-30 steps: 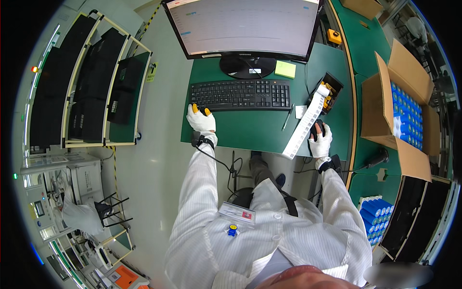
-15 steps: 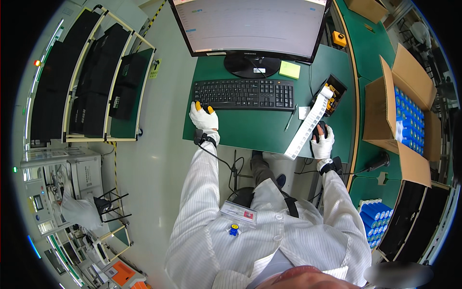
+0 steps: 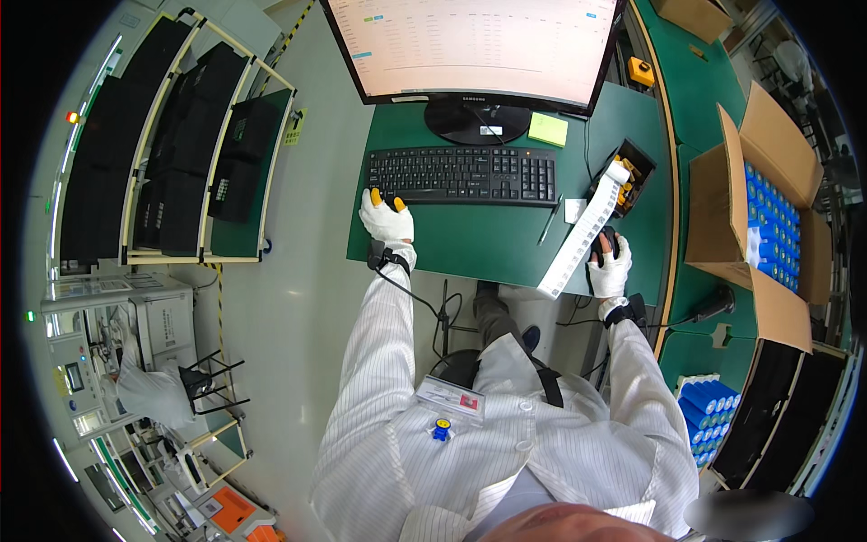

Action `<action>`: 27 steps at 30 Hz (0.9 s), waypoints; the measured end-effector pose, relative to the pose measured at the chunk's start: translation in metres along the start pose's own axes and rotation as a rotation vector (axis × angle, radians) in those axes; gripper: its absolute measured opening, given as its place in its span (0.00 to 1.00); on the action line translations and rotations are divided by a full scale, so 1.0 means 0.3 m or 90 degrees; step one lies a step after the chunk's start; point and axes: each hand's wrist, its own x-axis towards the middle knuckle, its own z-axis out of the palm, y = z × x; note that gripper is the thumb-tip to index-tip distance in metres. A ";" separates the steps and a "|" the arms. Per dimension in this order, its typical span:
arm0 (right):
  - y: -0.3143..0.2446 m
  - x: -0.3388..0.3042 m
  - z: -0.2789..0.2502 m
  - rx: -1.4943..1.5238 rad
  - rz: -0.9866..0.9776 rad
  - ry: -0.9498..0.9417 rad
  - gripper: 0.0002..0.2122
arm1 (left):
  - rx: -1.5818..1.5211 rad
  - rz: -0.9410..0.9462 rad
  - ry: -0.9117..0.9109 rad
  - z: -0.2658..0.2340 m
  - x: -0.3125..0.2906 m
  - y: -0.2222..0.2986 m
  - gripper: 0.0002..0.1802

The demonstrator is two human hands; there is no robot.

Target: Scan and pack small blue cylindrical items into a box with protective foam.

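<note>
My left hand (image 3: 386,217), in a white glove with yellow fingertips, rests at the front left corner of the black keyboard (image 3: 461,174), its fingers apart and nothing in it. At the desk's right front, my right hand (image 3: 610,267), gloved with some fingertips bare, is wrapped over a black mouse (image 3: 607,242). Just left of that hand, a long strip of white printed labels (image 3: 578,244) runs from its roll (image 3: 617,173) to past the desk's front edge. Behind the keyboard stands the monitor (image 3: 470,50), its screen showing rows of a table.
A black bin (image 3: 637,176) with yellow pieces stands at the desk's right. Near it lie a pen (image 3: 550,222), a small white paper (image 3: 574,210) and yellow notes (image 3: 547,129). Further right, an open carton (image 3: 713,208) holds blue cylinders (image 3: 768,221). A shelf rack (image 3: 203,144) stands at left.
The screen has gone from a pale, mostly blank page to one with table rows. Both hands keep their places on keyboard and mouse; the whole view shifts slightly.
</note>
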 end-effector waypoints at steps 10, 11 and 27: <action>-0.008 -0.002 0.003 -0.006 0.007 -0.001 0.33 | 0.022 -0.009 -0.013 -0.001 0.002 -0.003 0.30; -0.006 -0.003 0.004 -0.006 0.004 0.004 0.32 | 0.016 -0.007 -0.008 0.000 0.001 -0.002 0.30; -0.019 0.003 -0.006 -0.004 0.014 0.005 0.32 | 0.027 0.004 -0.006 0.005 0.003 -0.005 0.29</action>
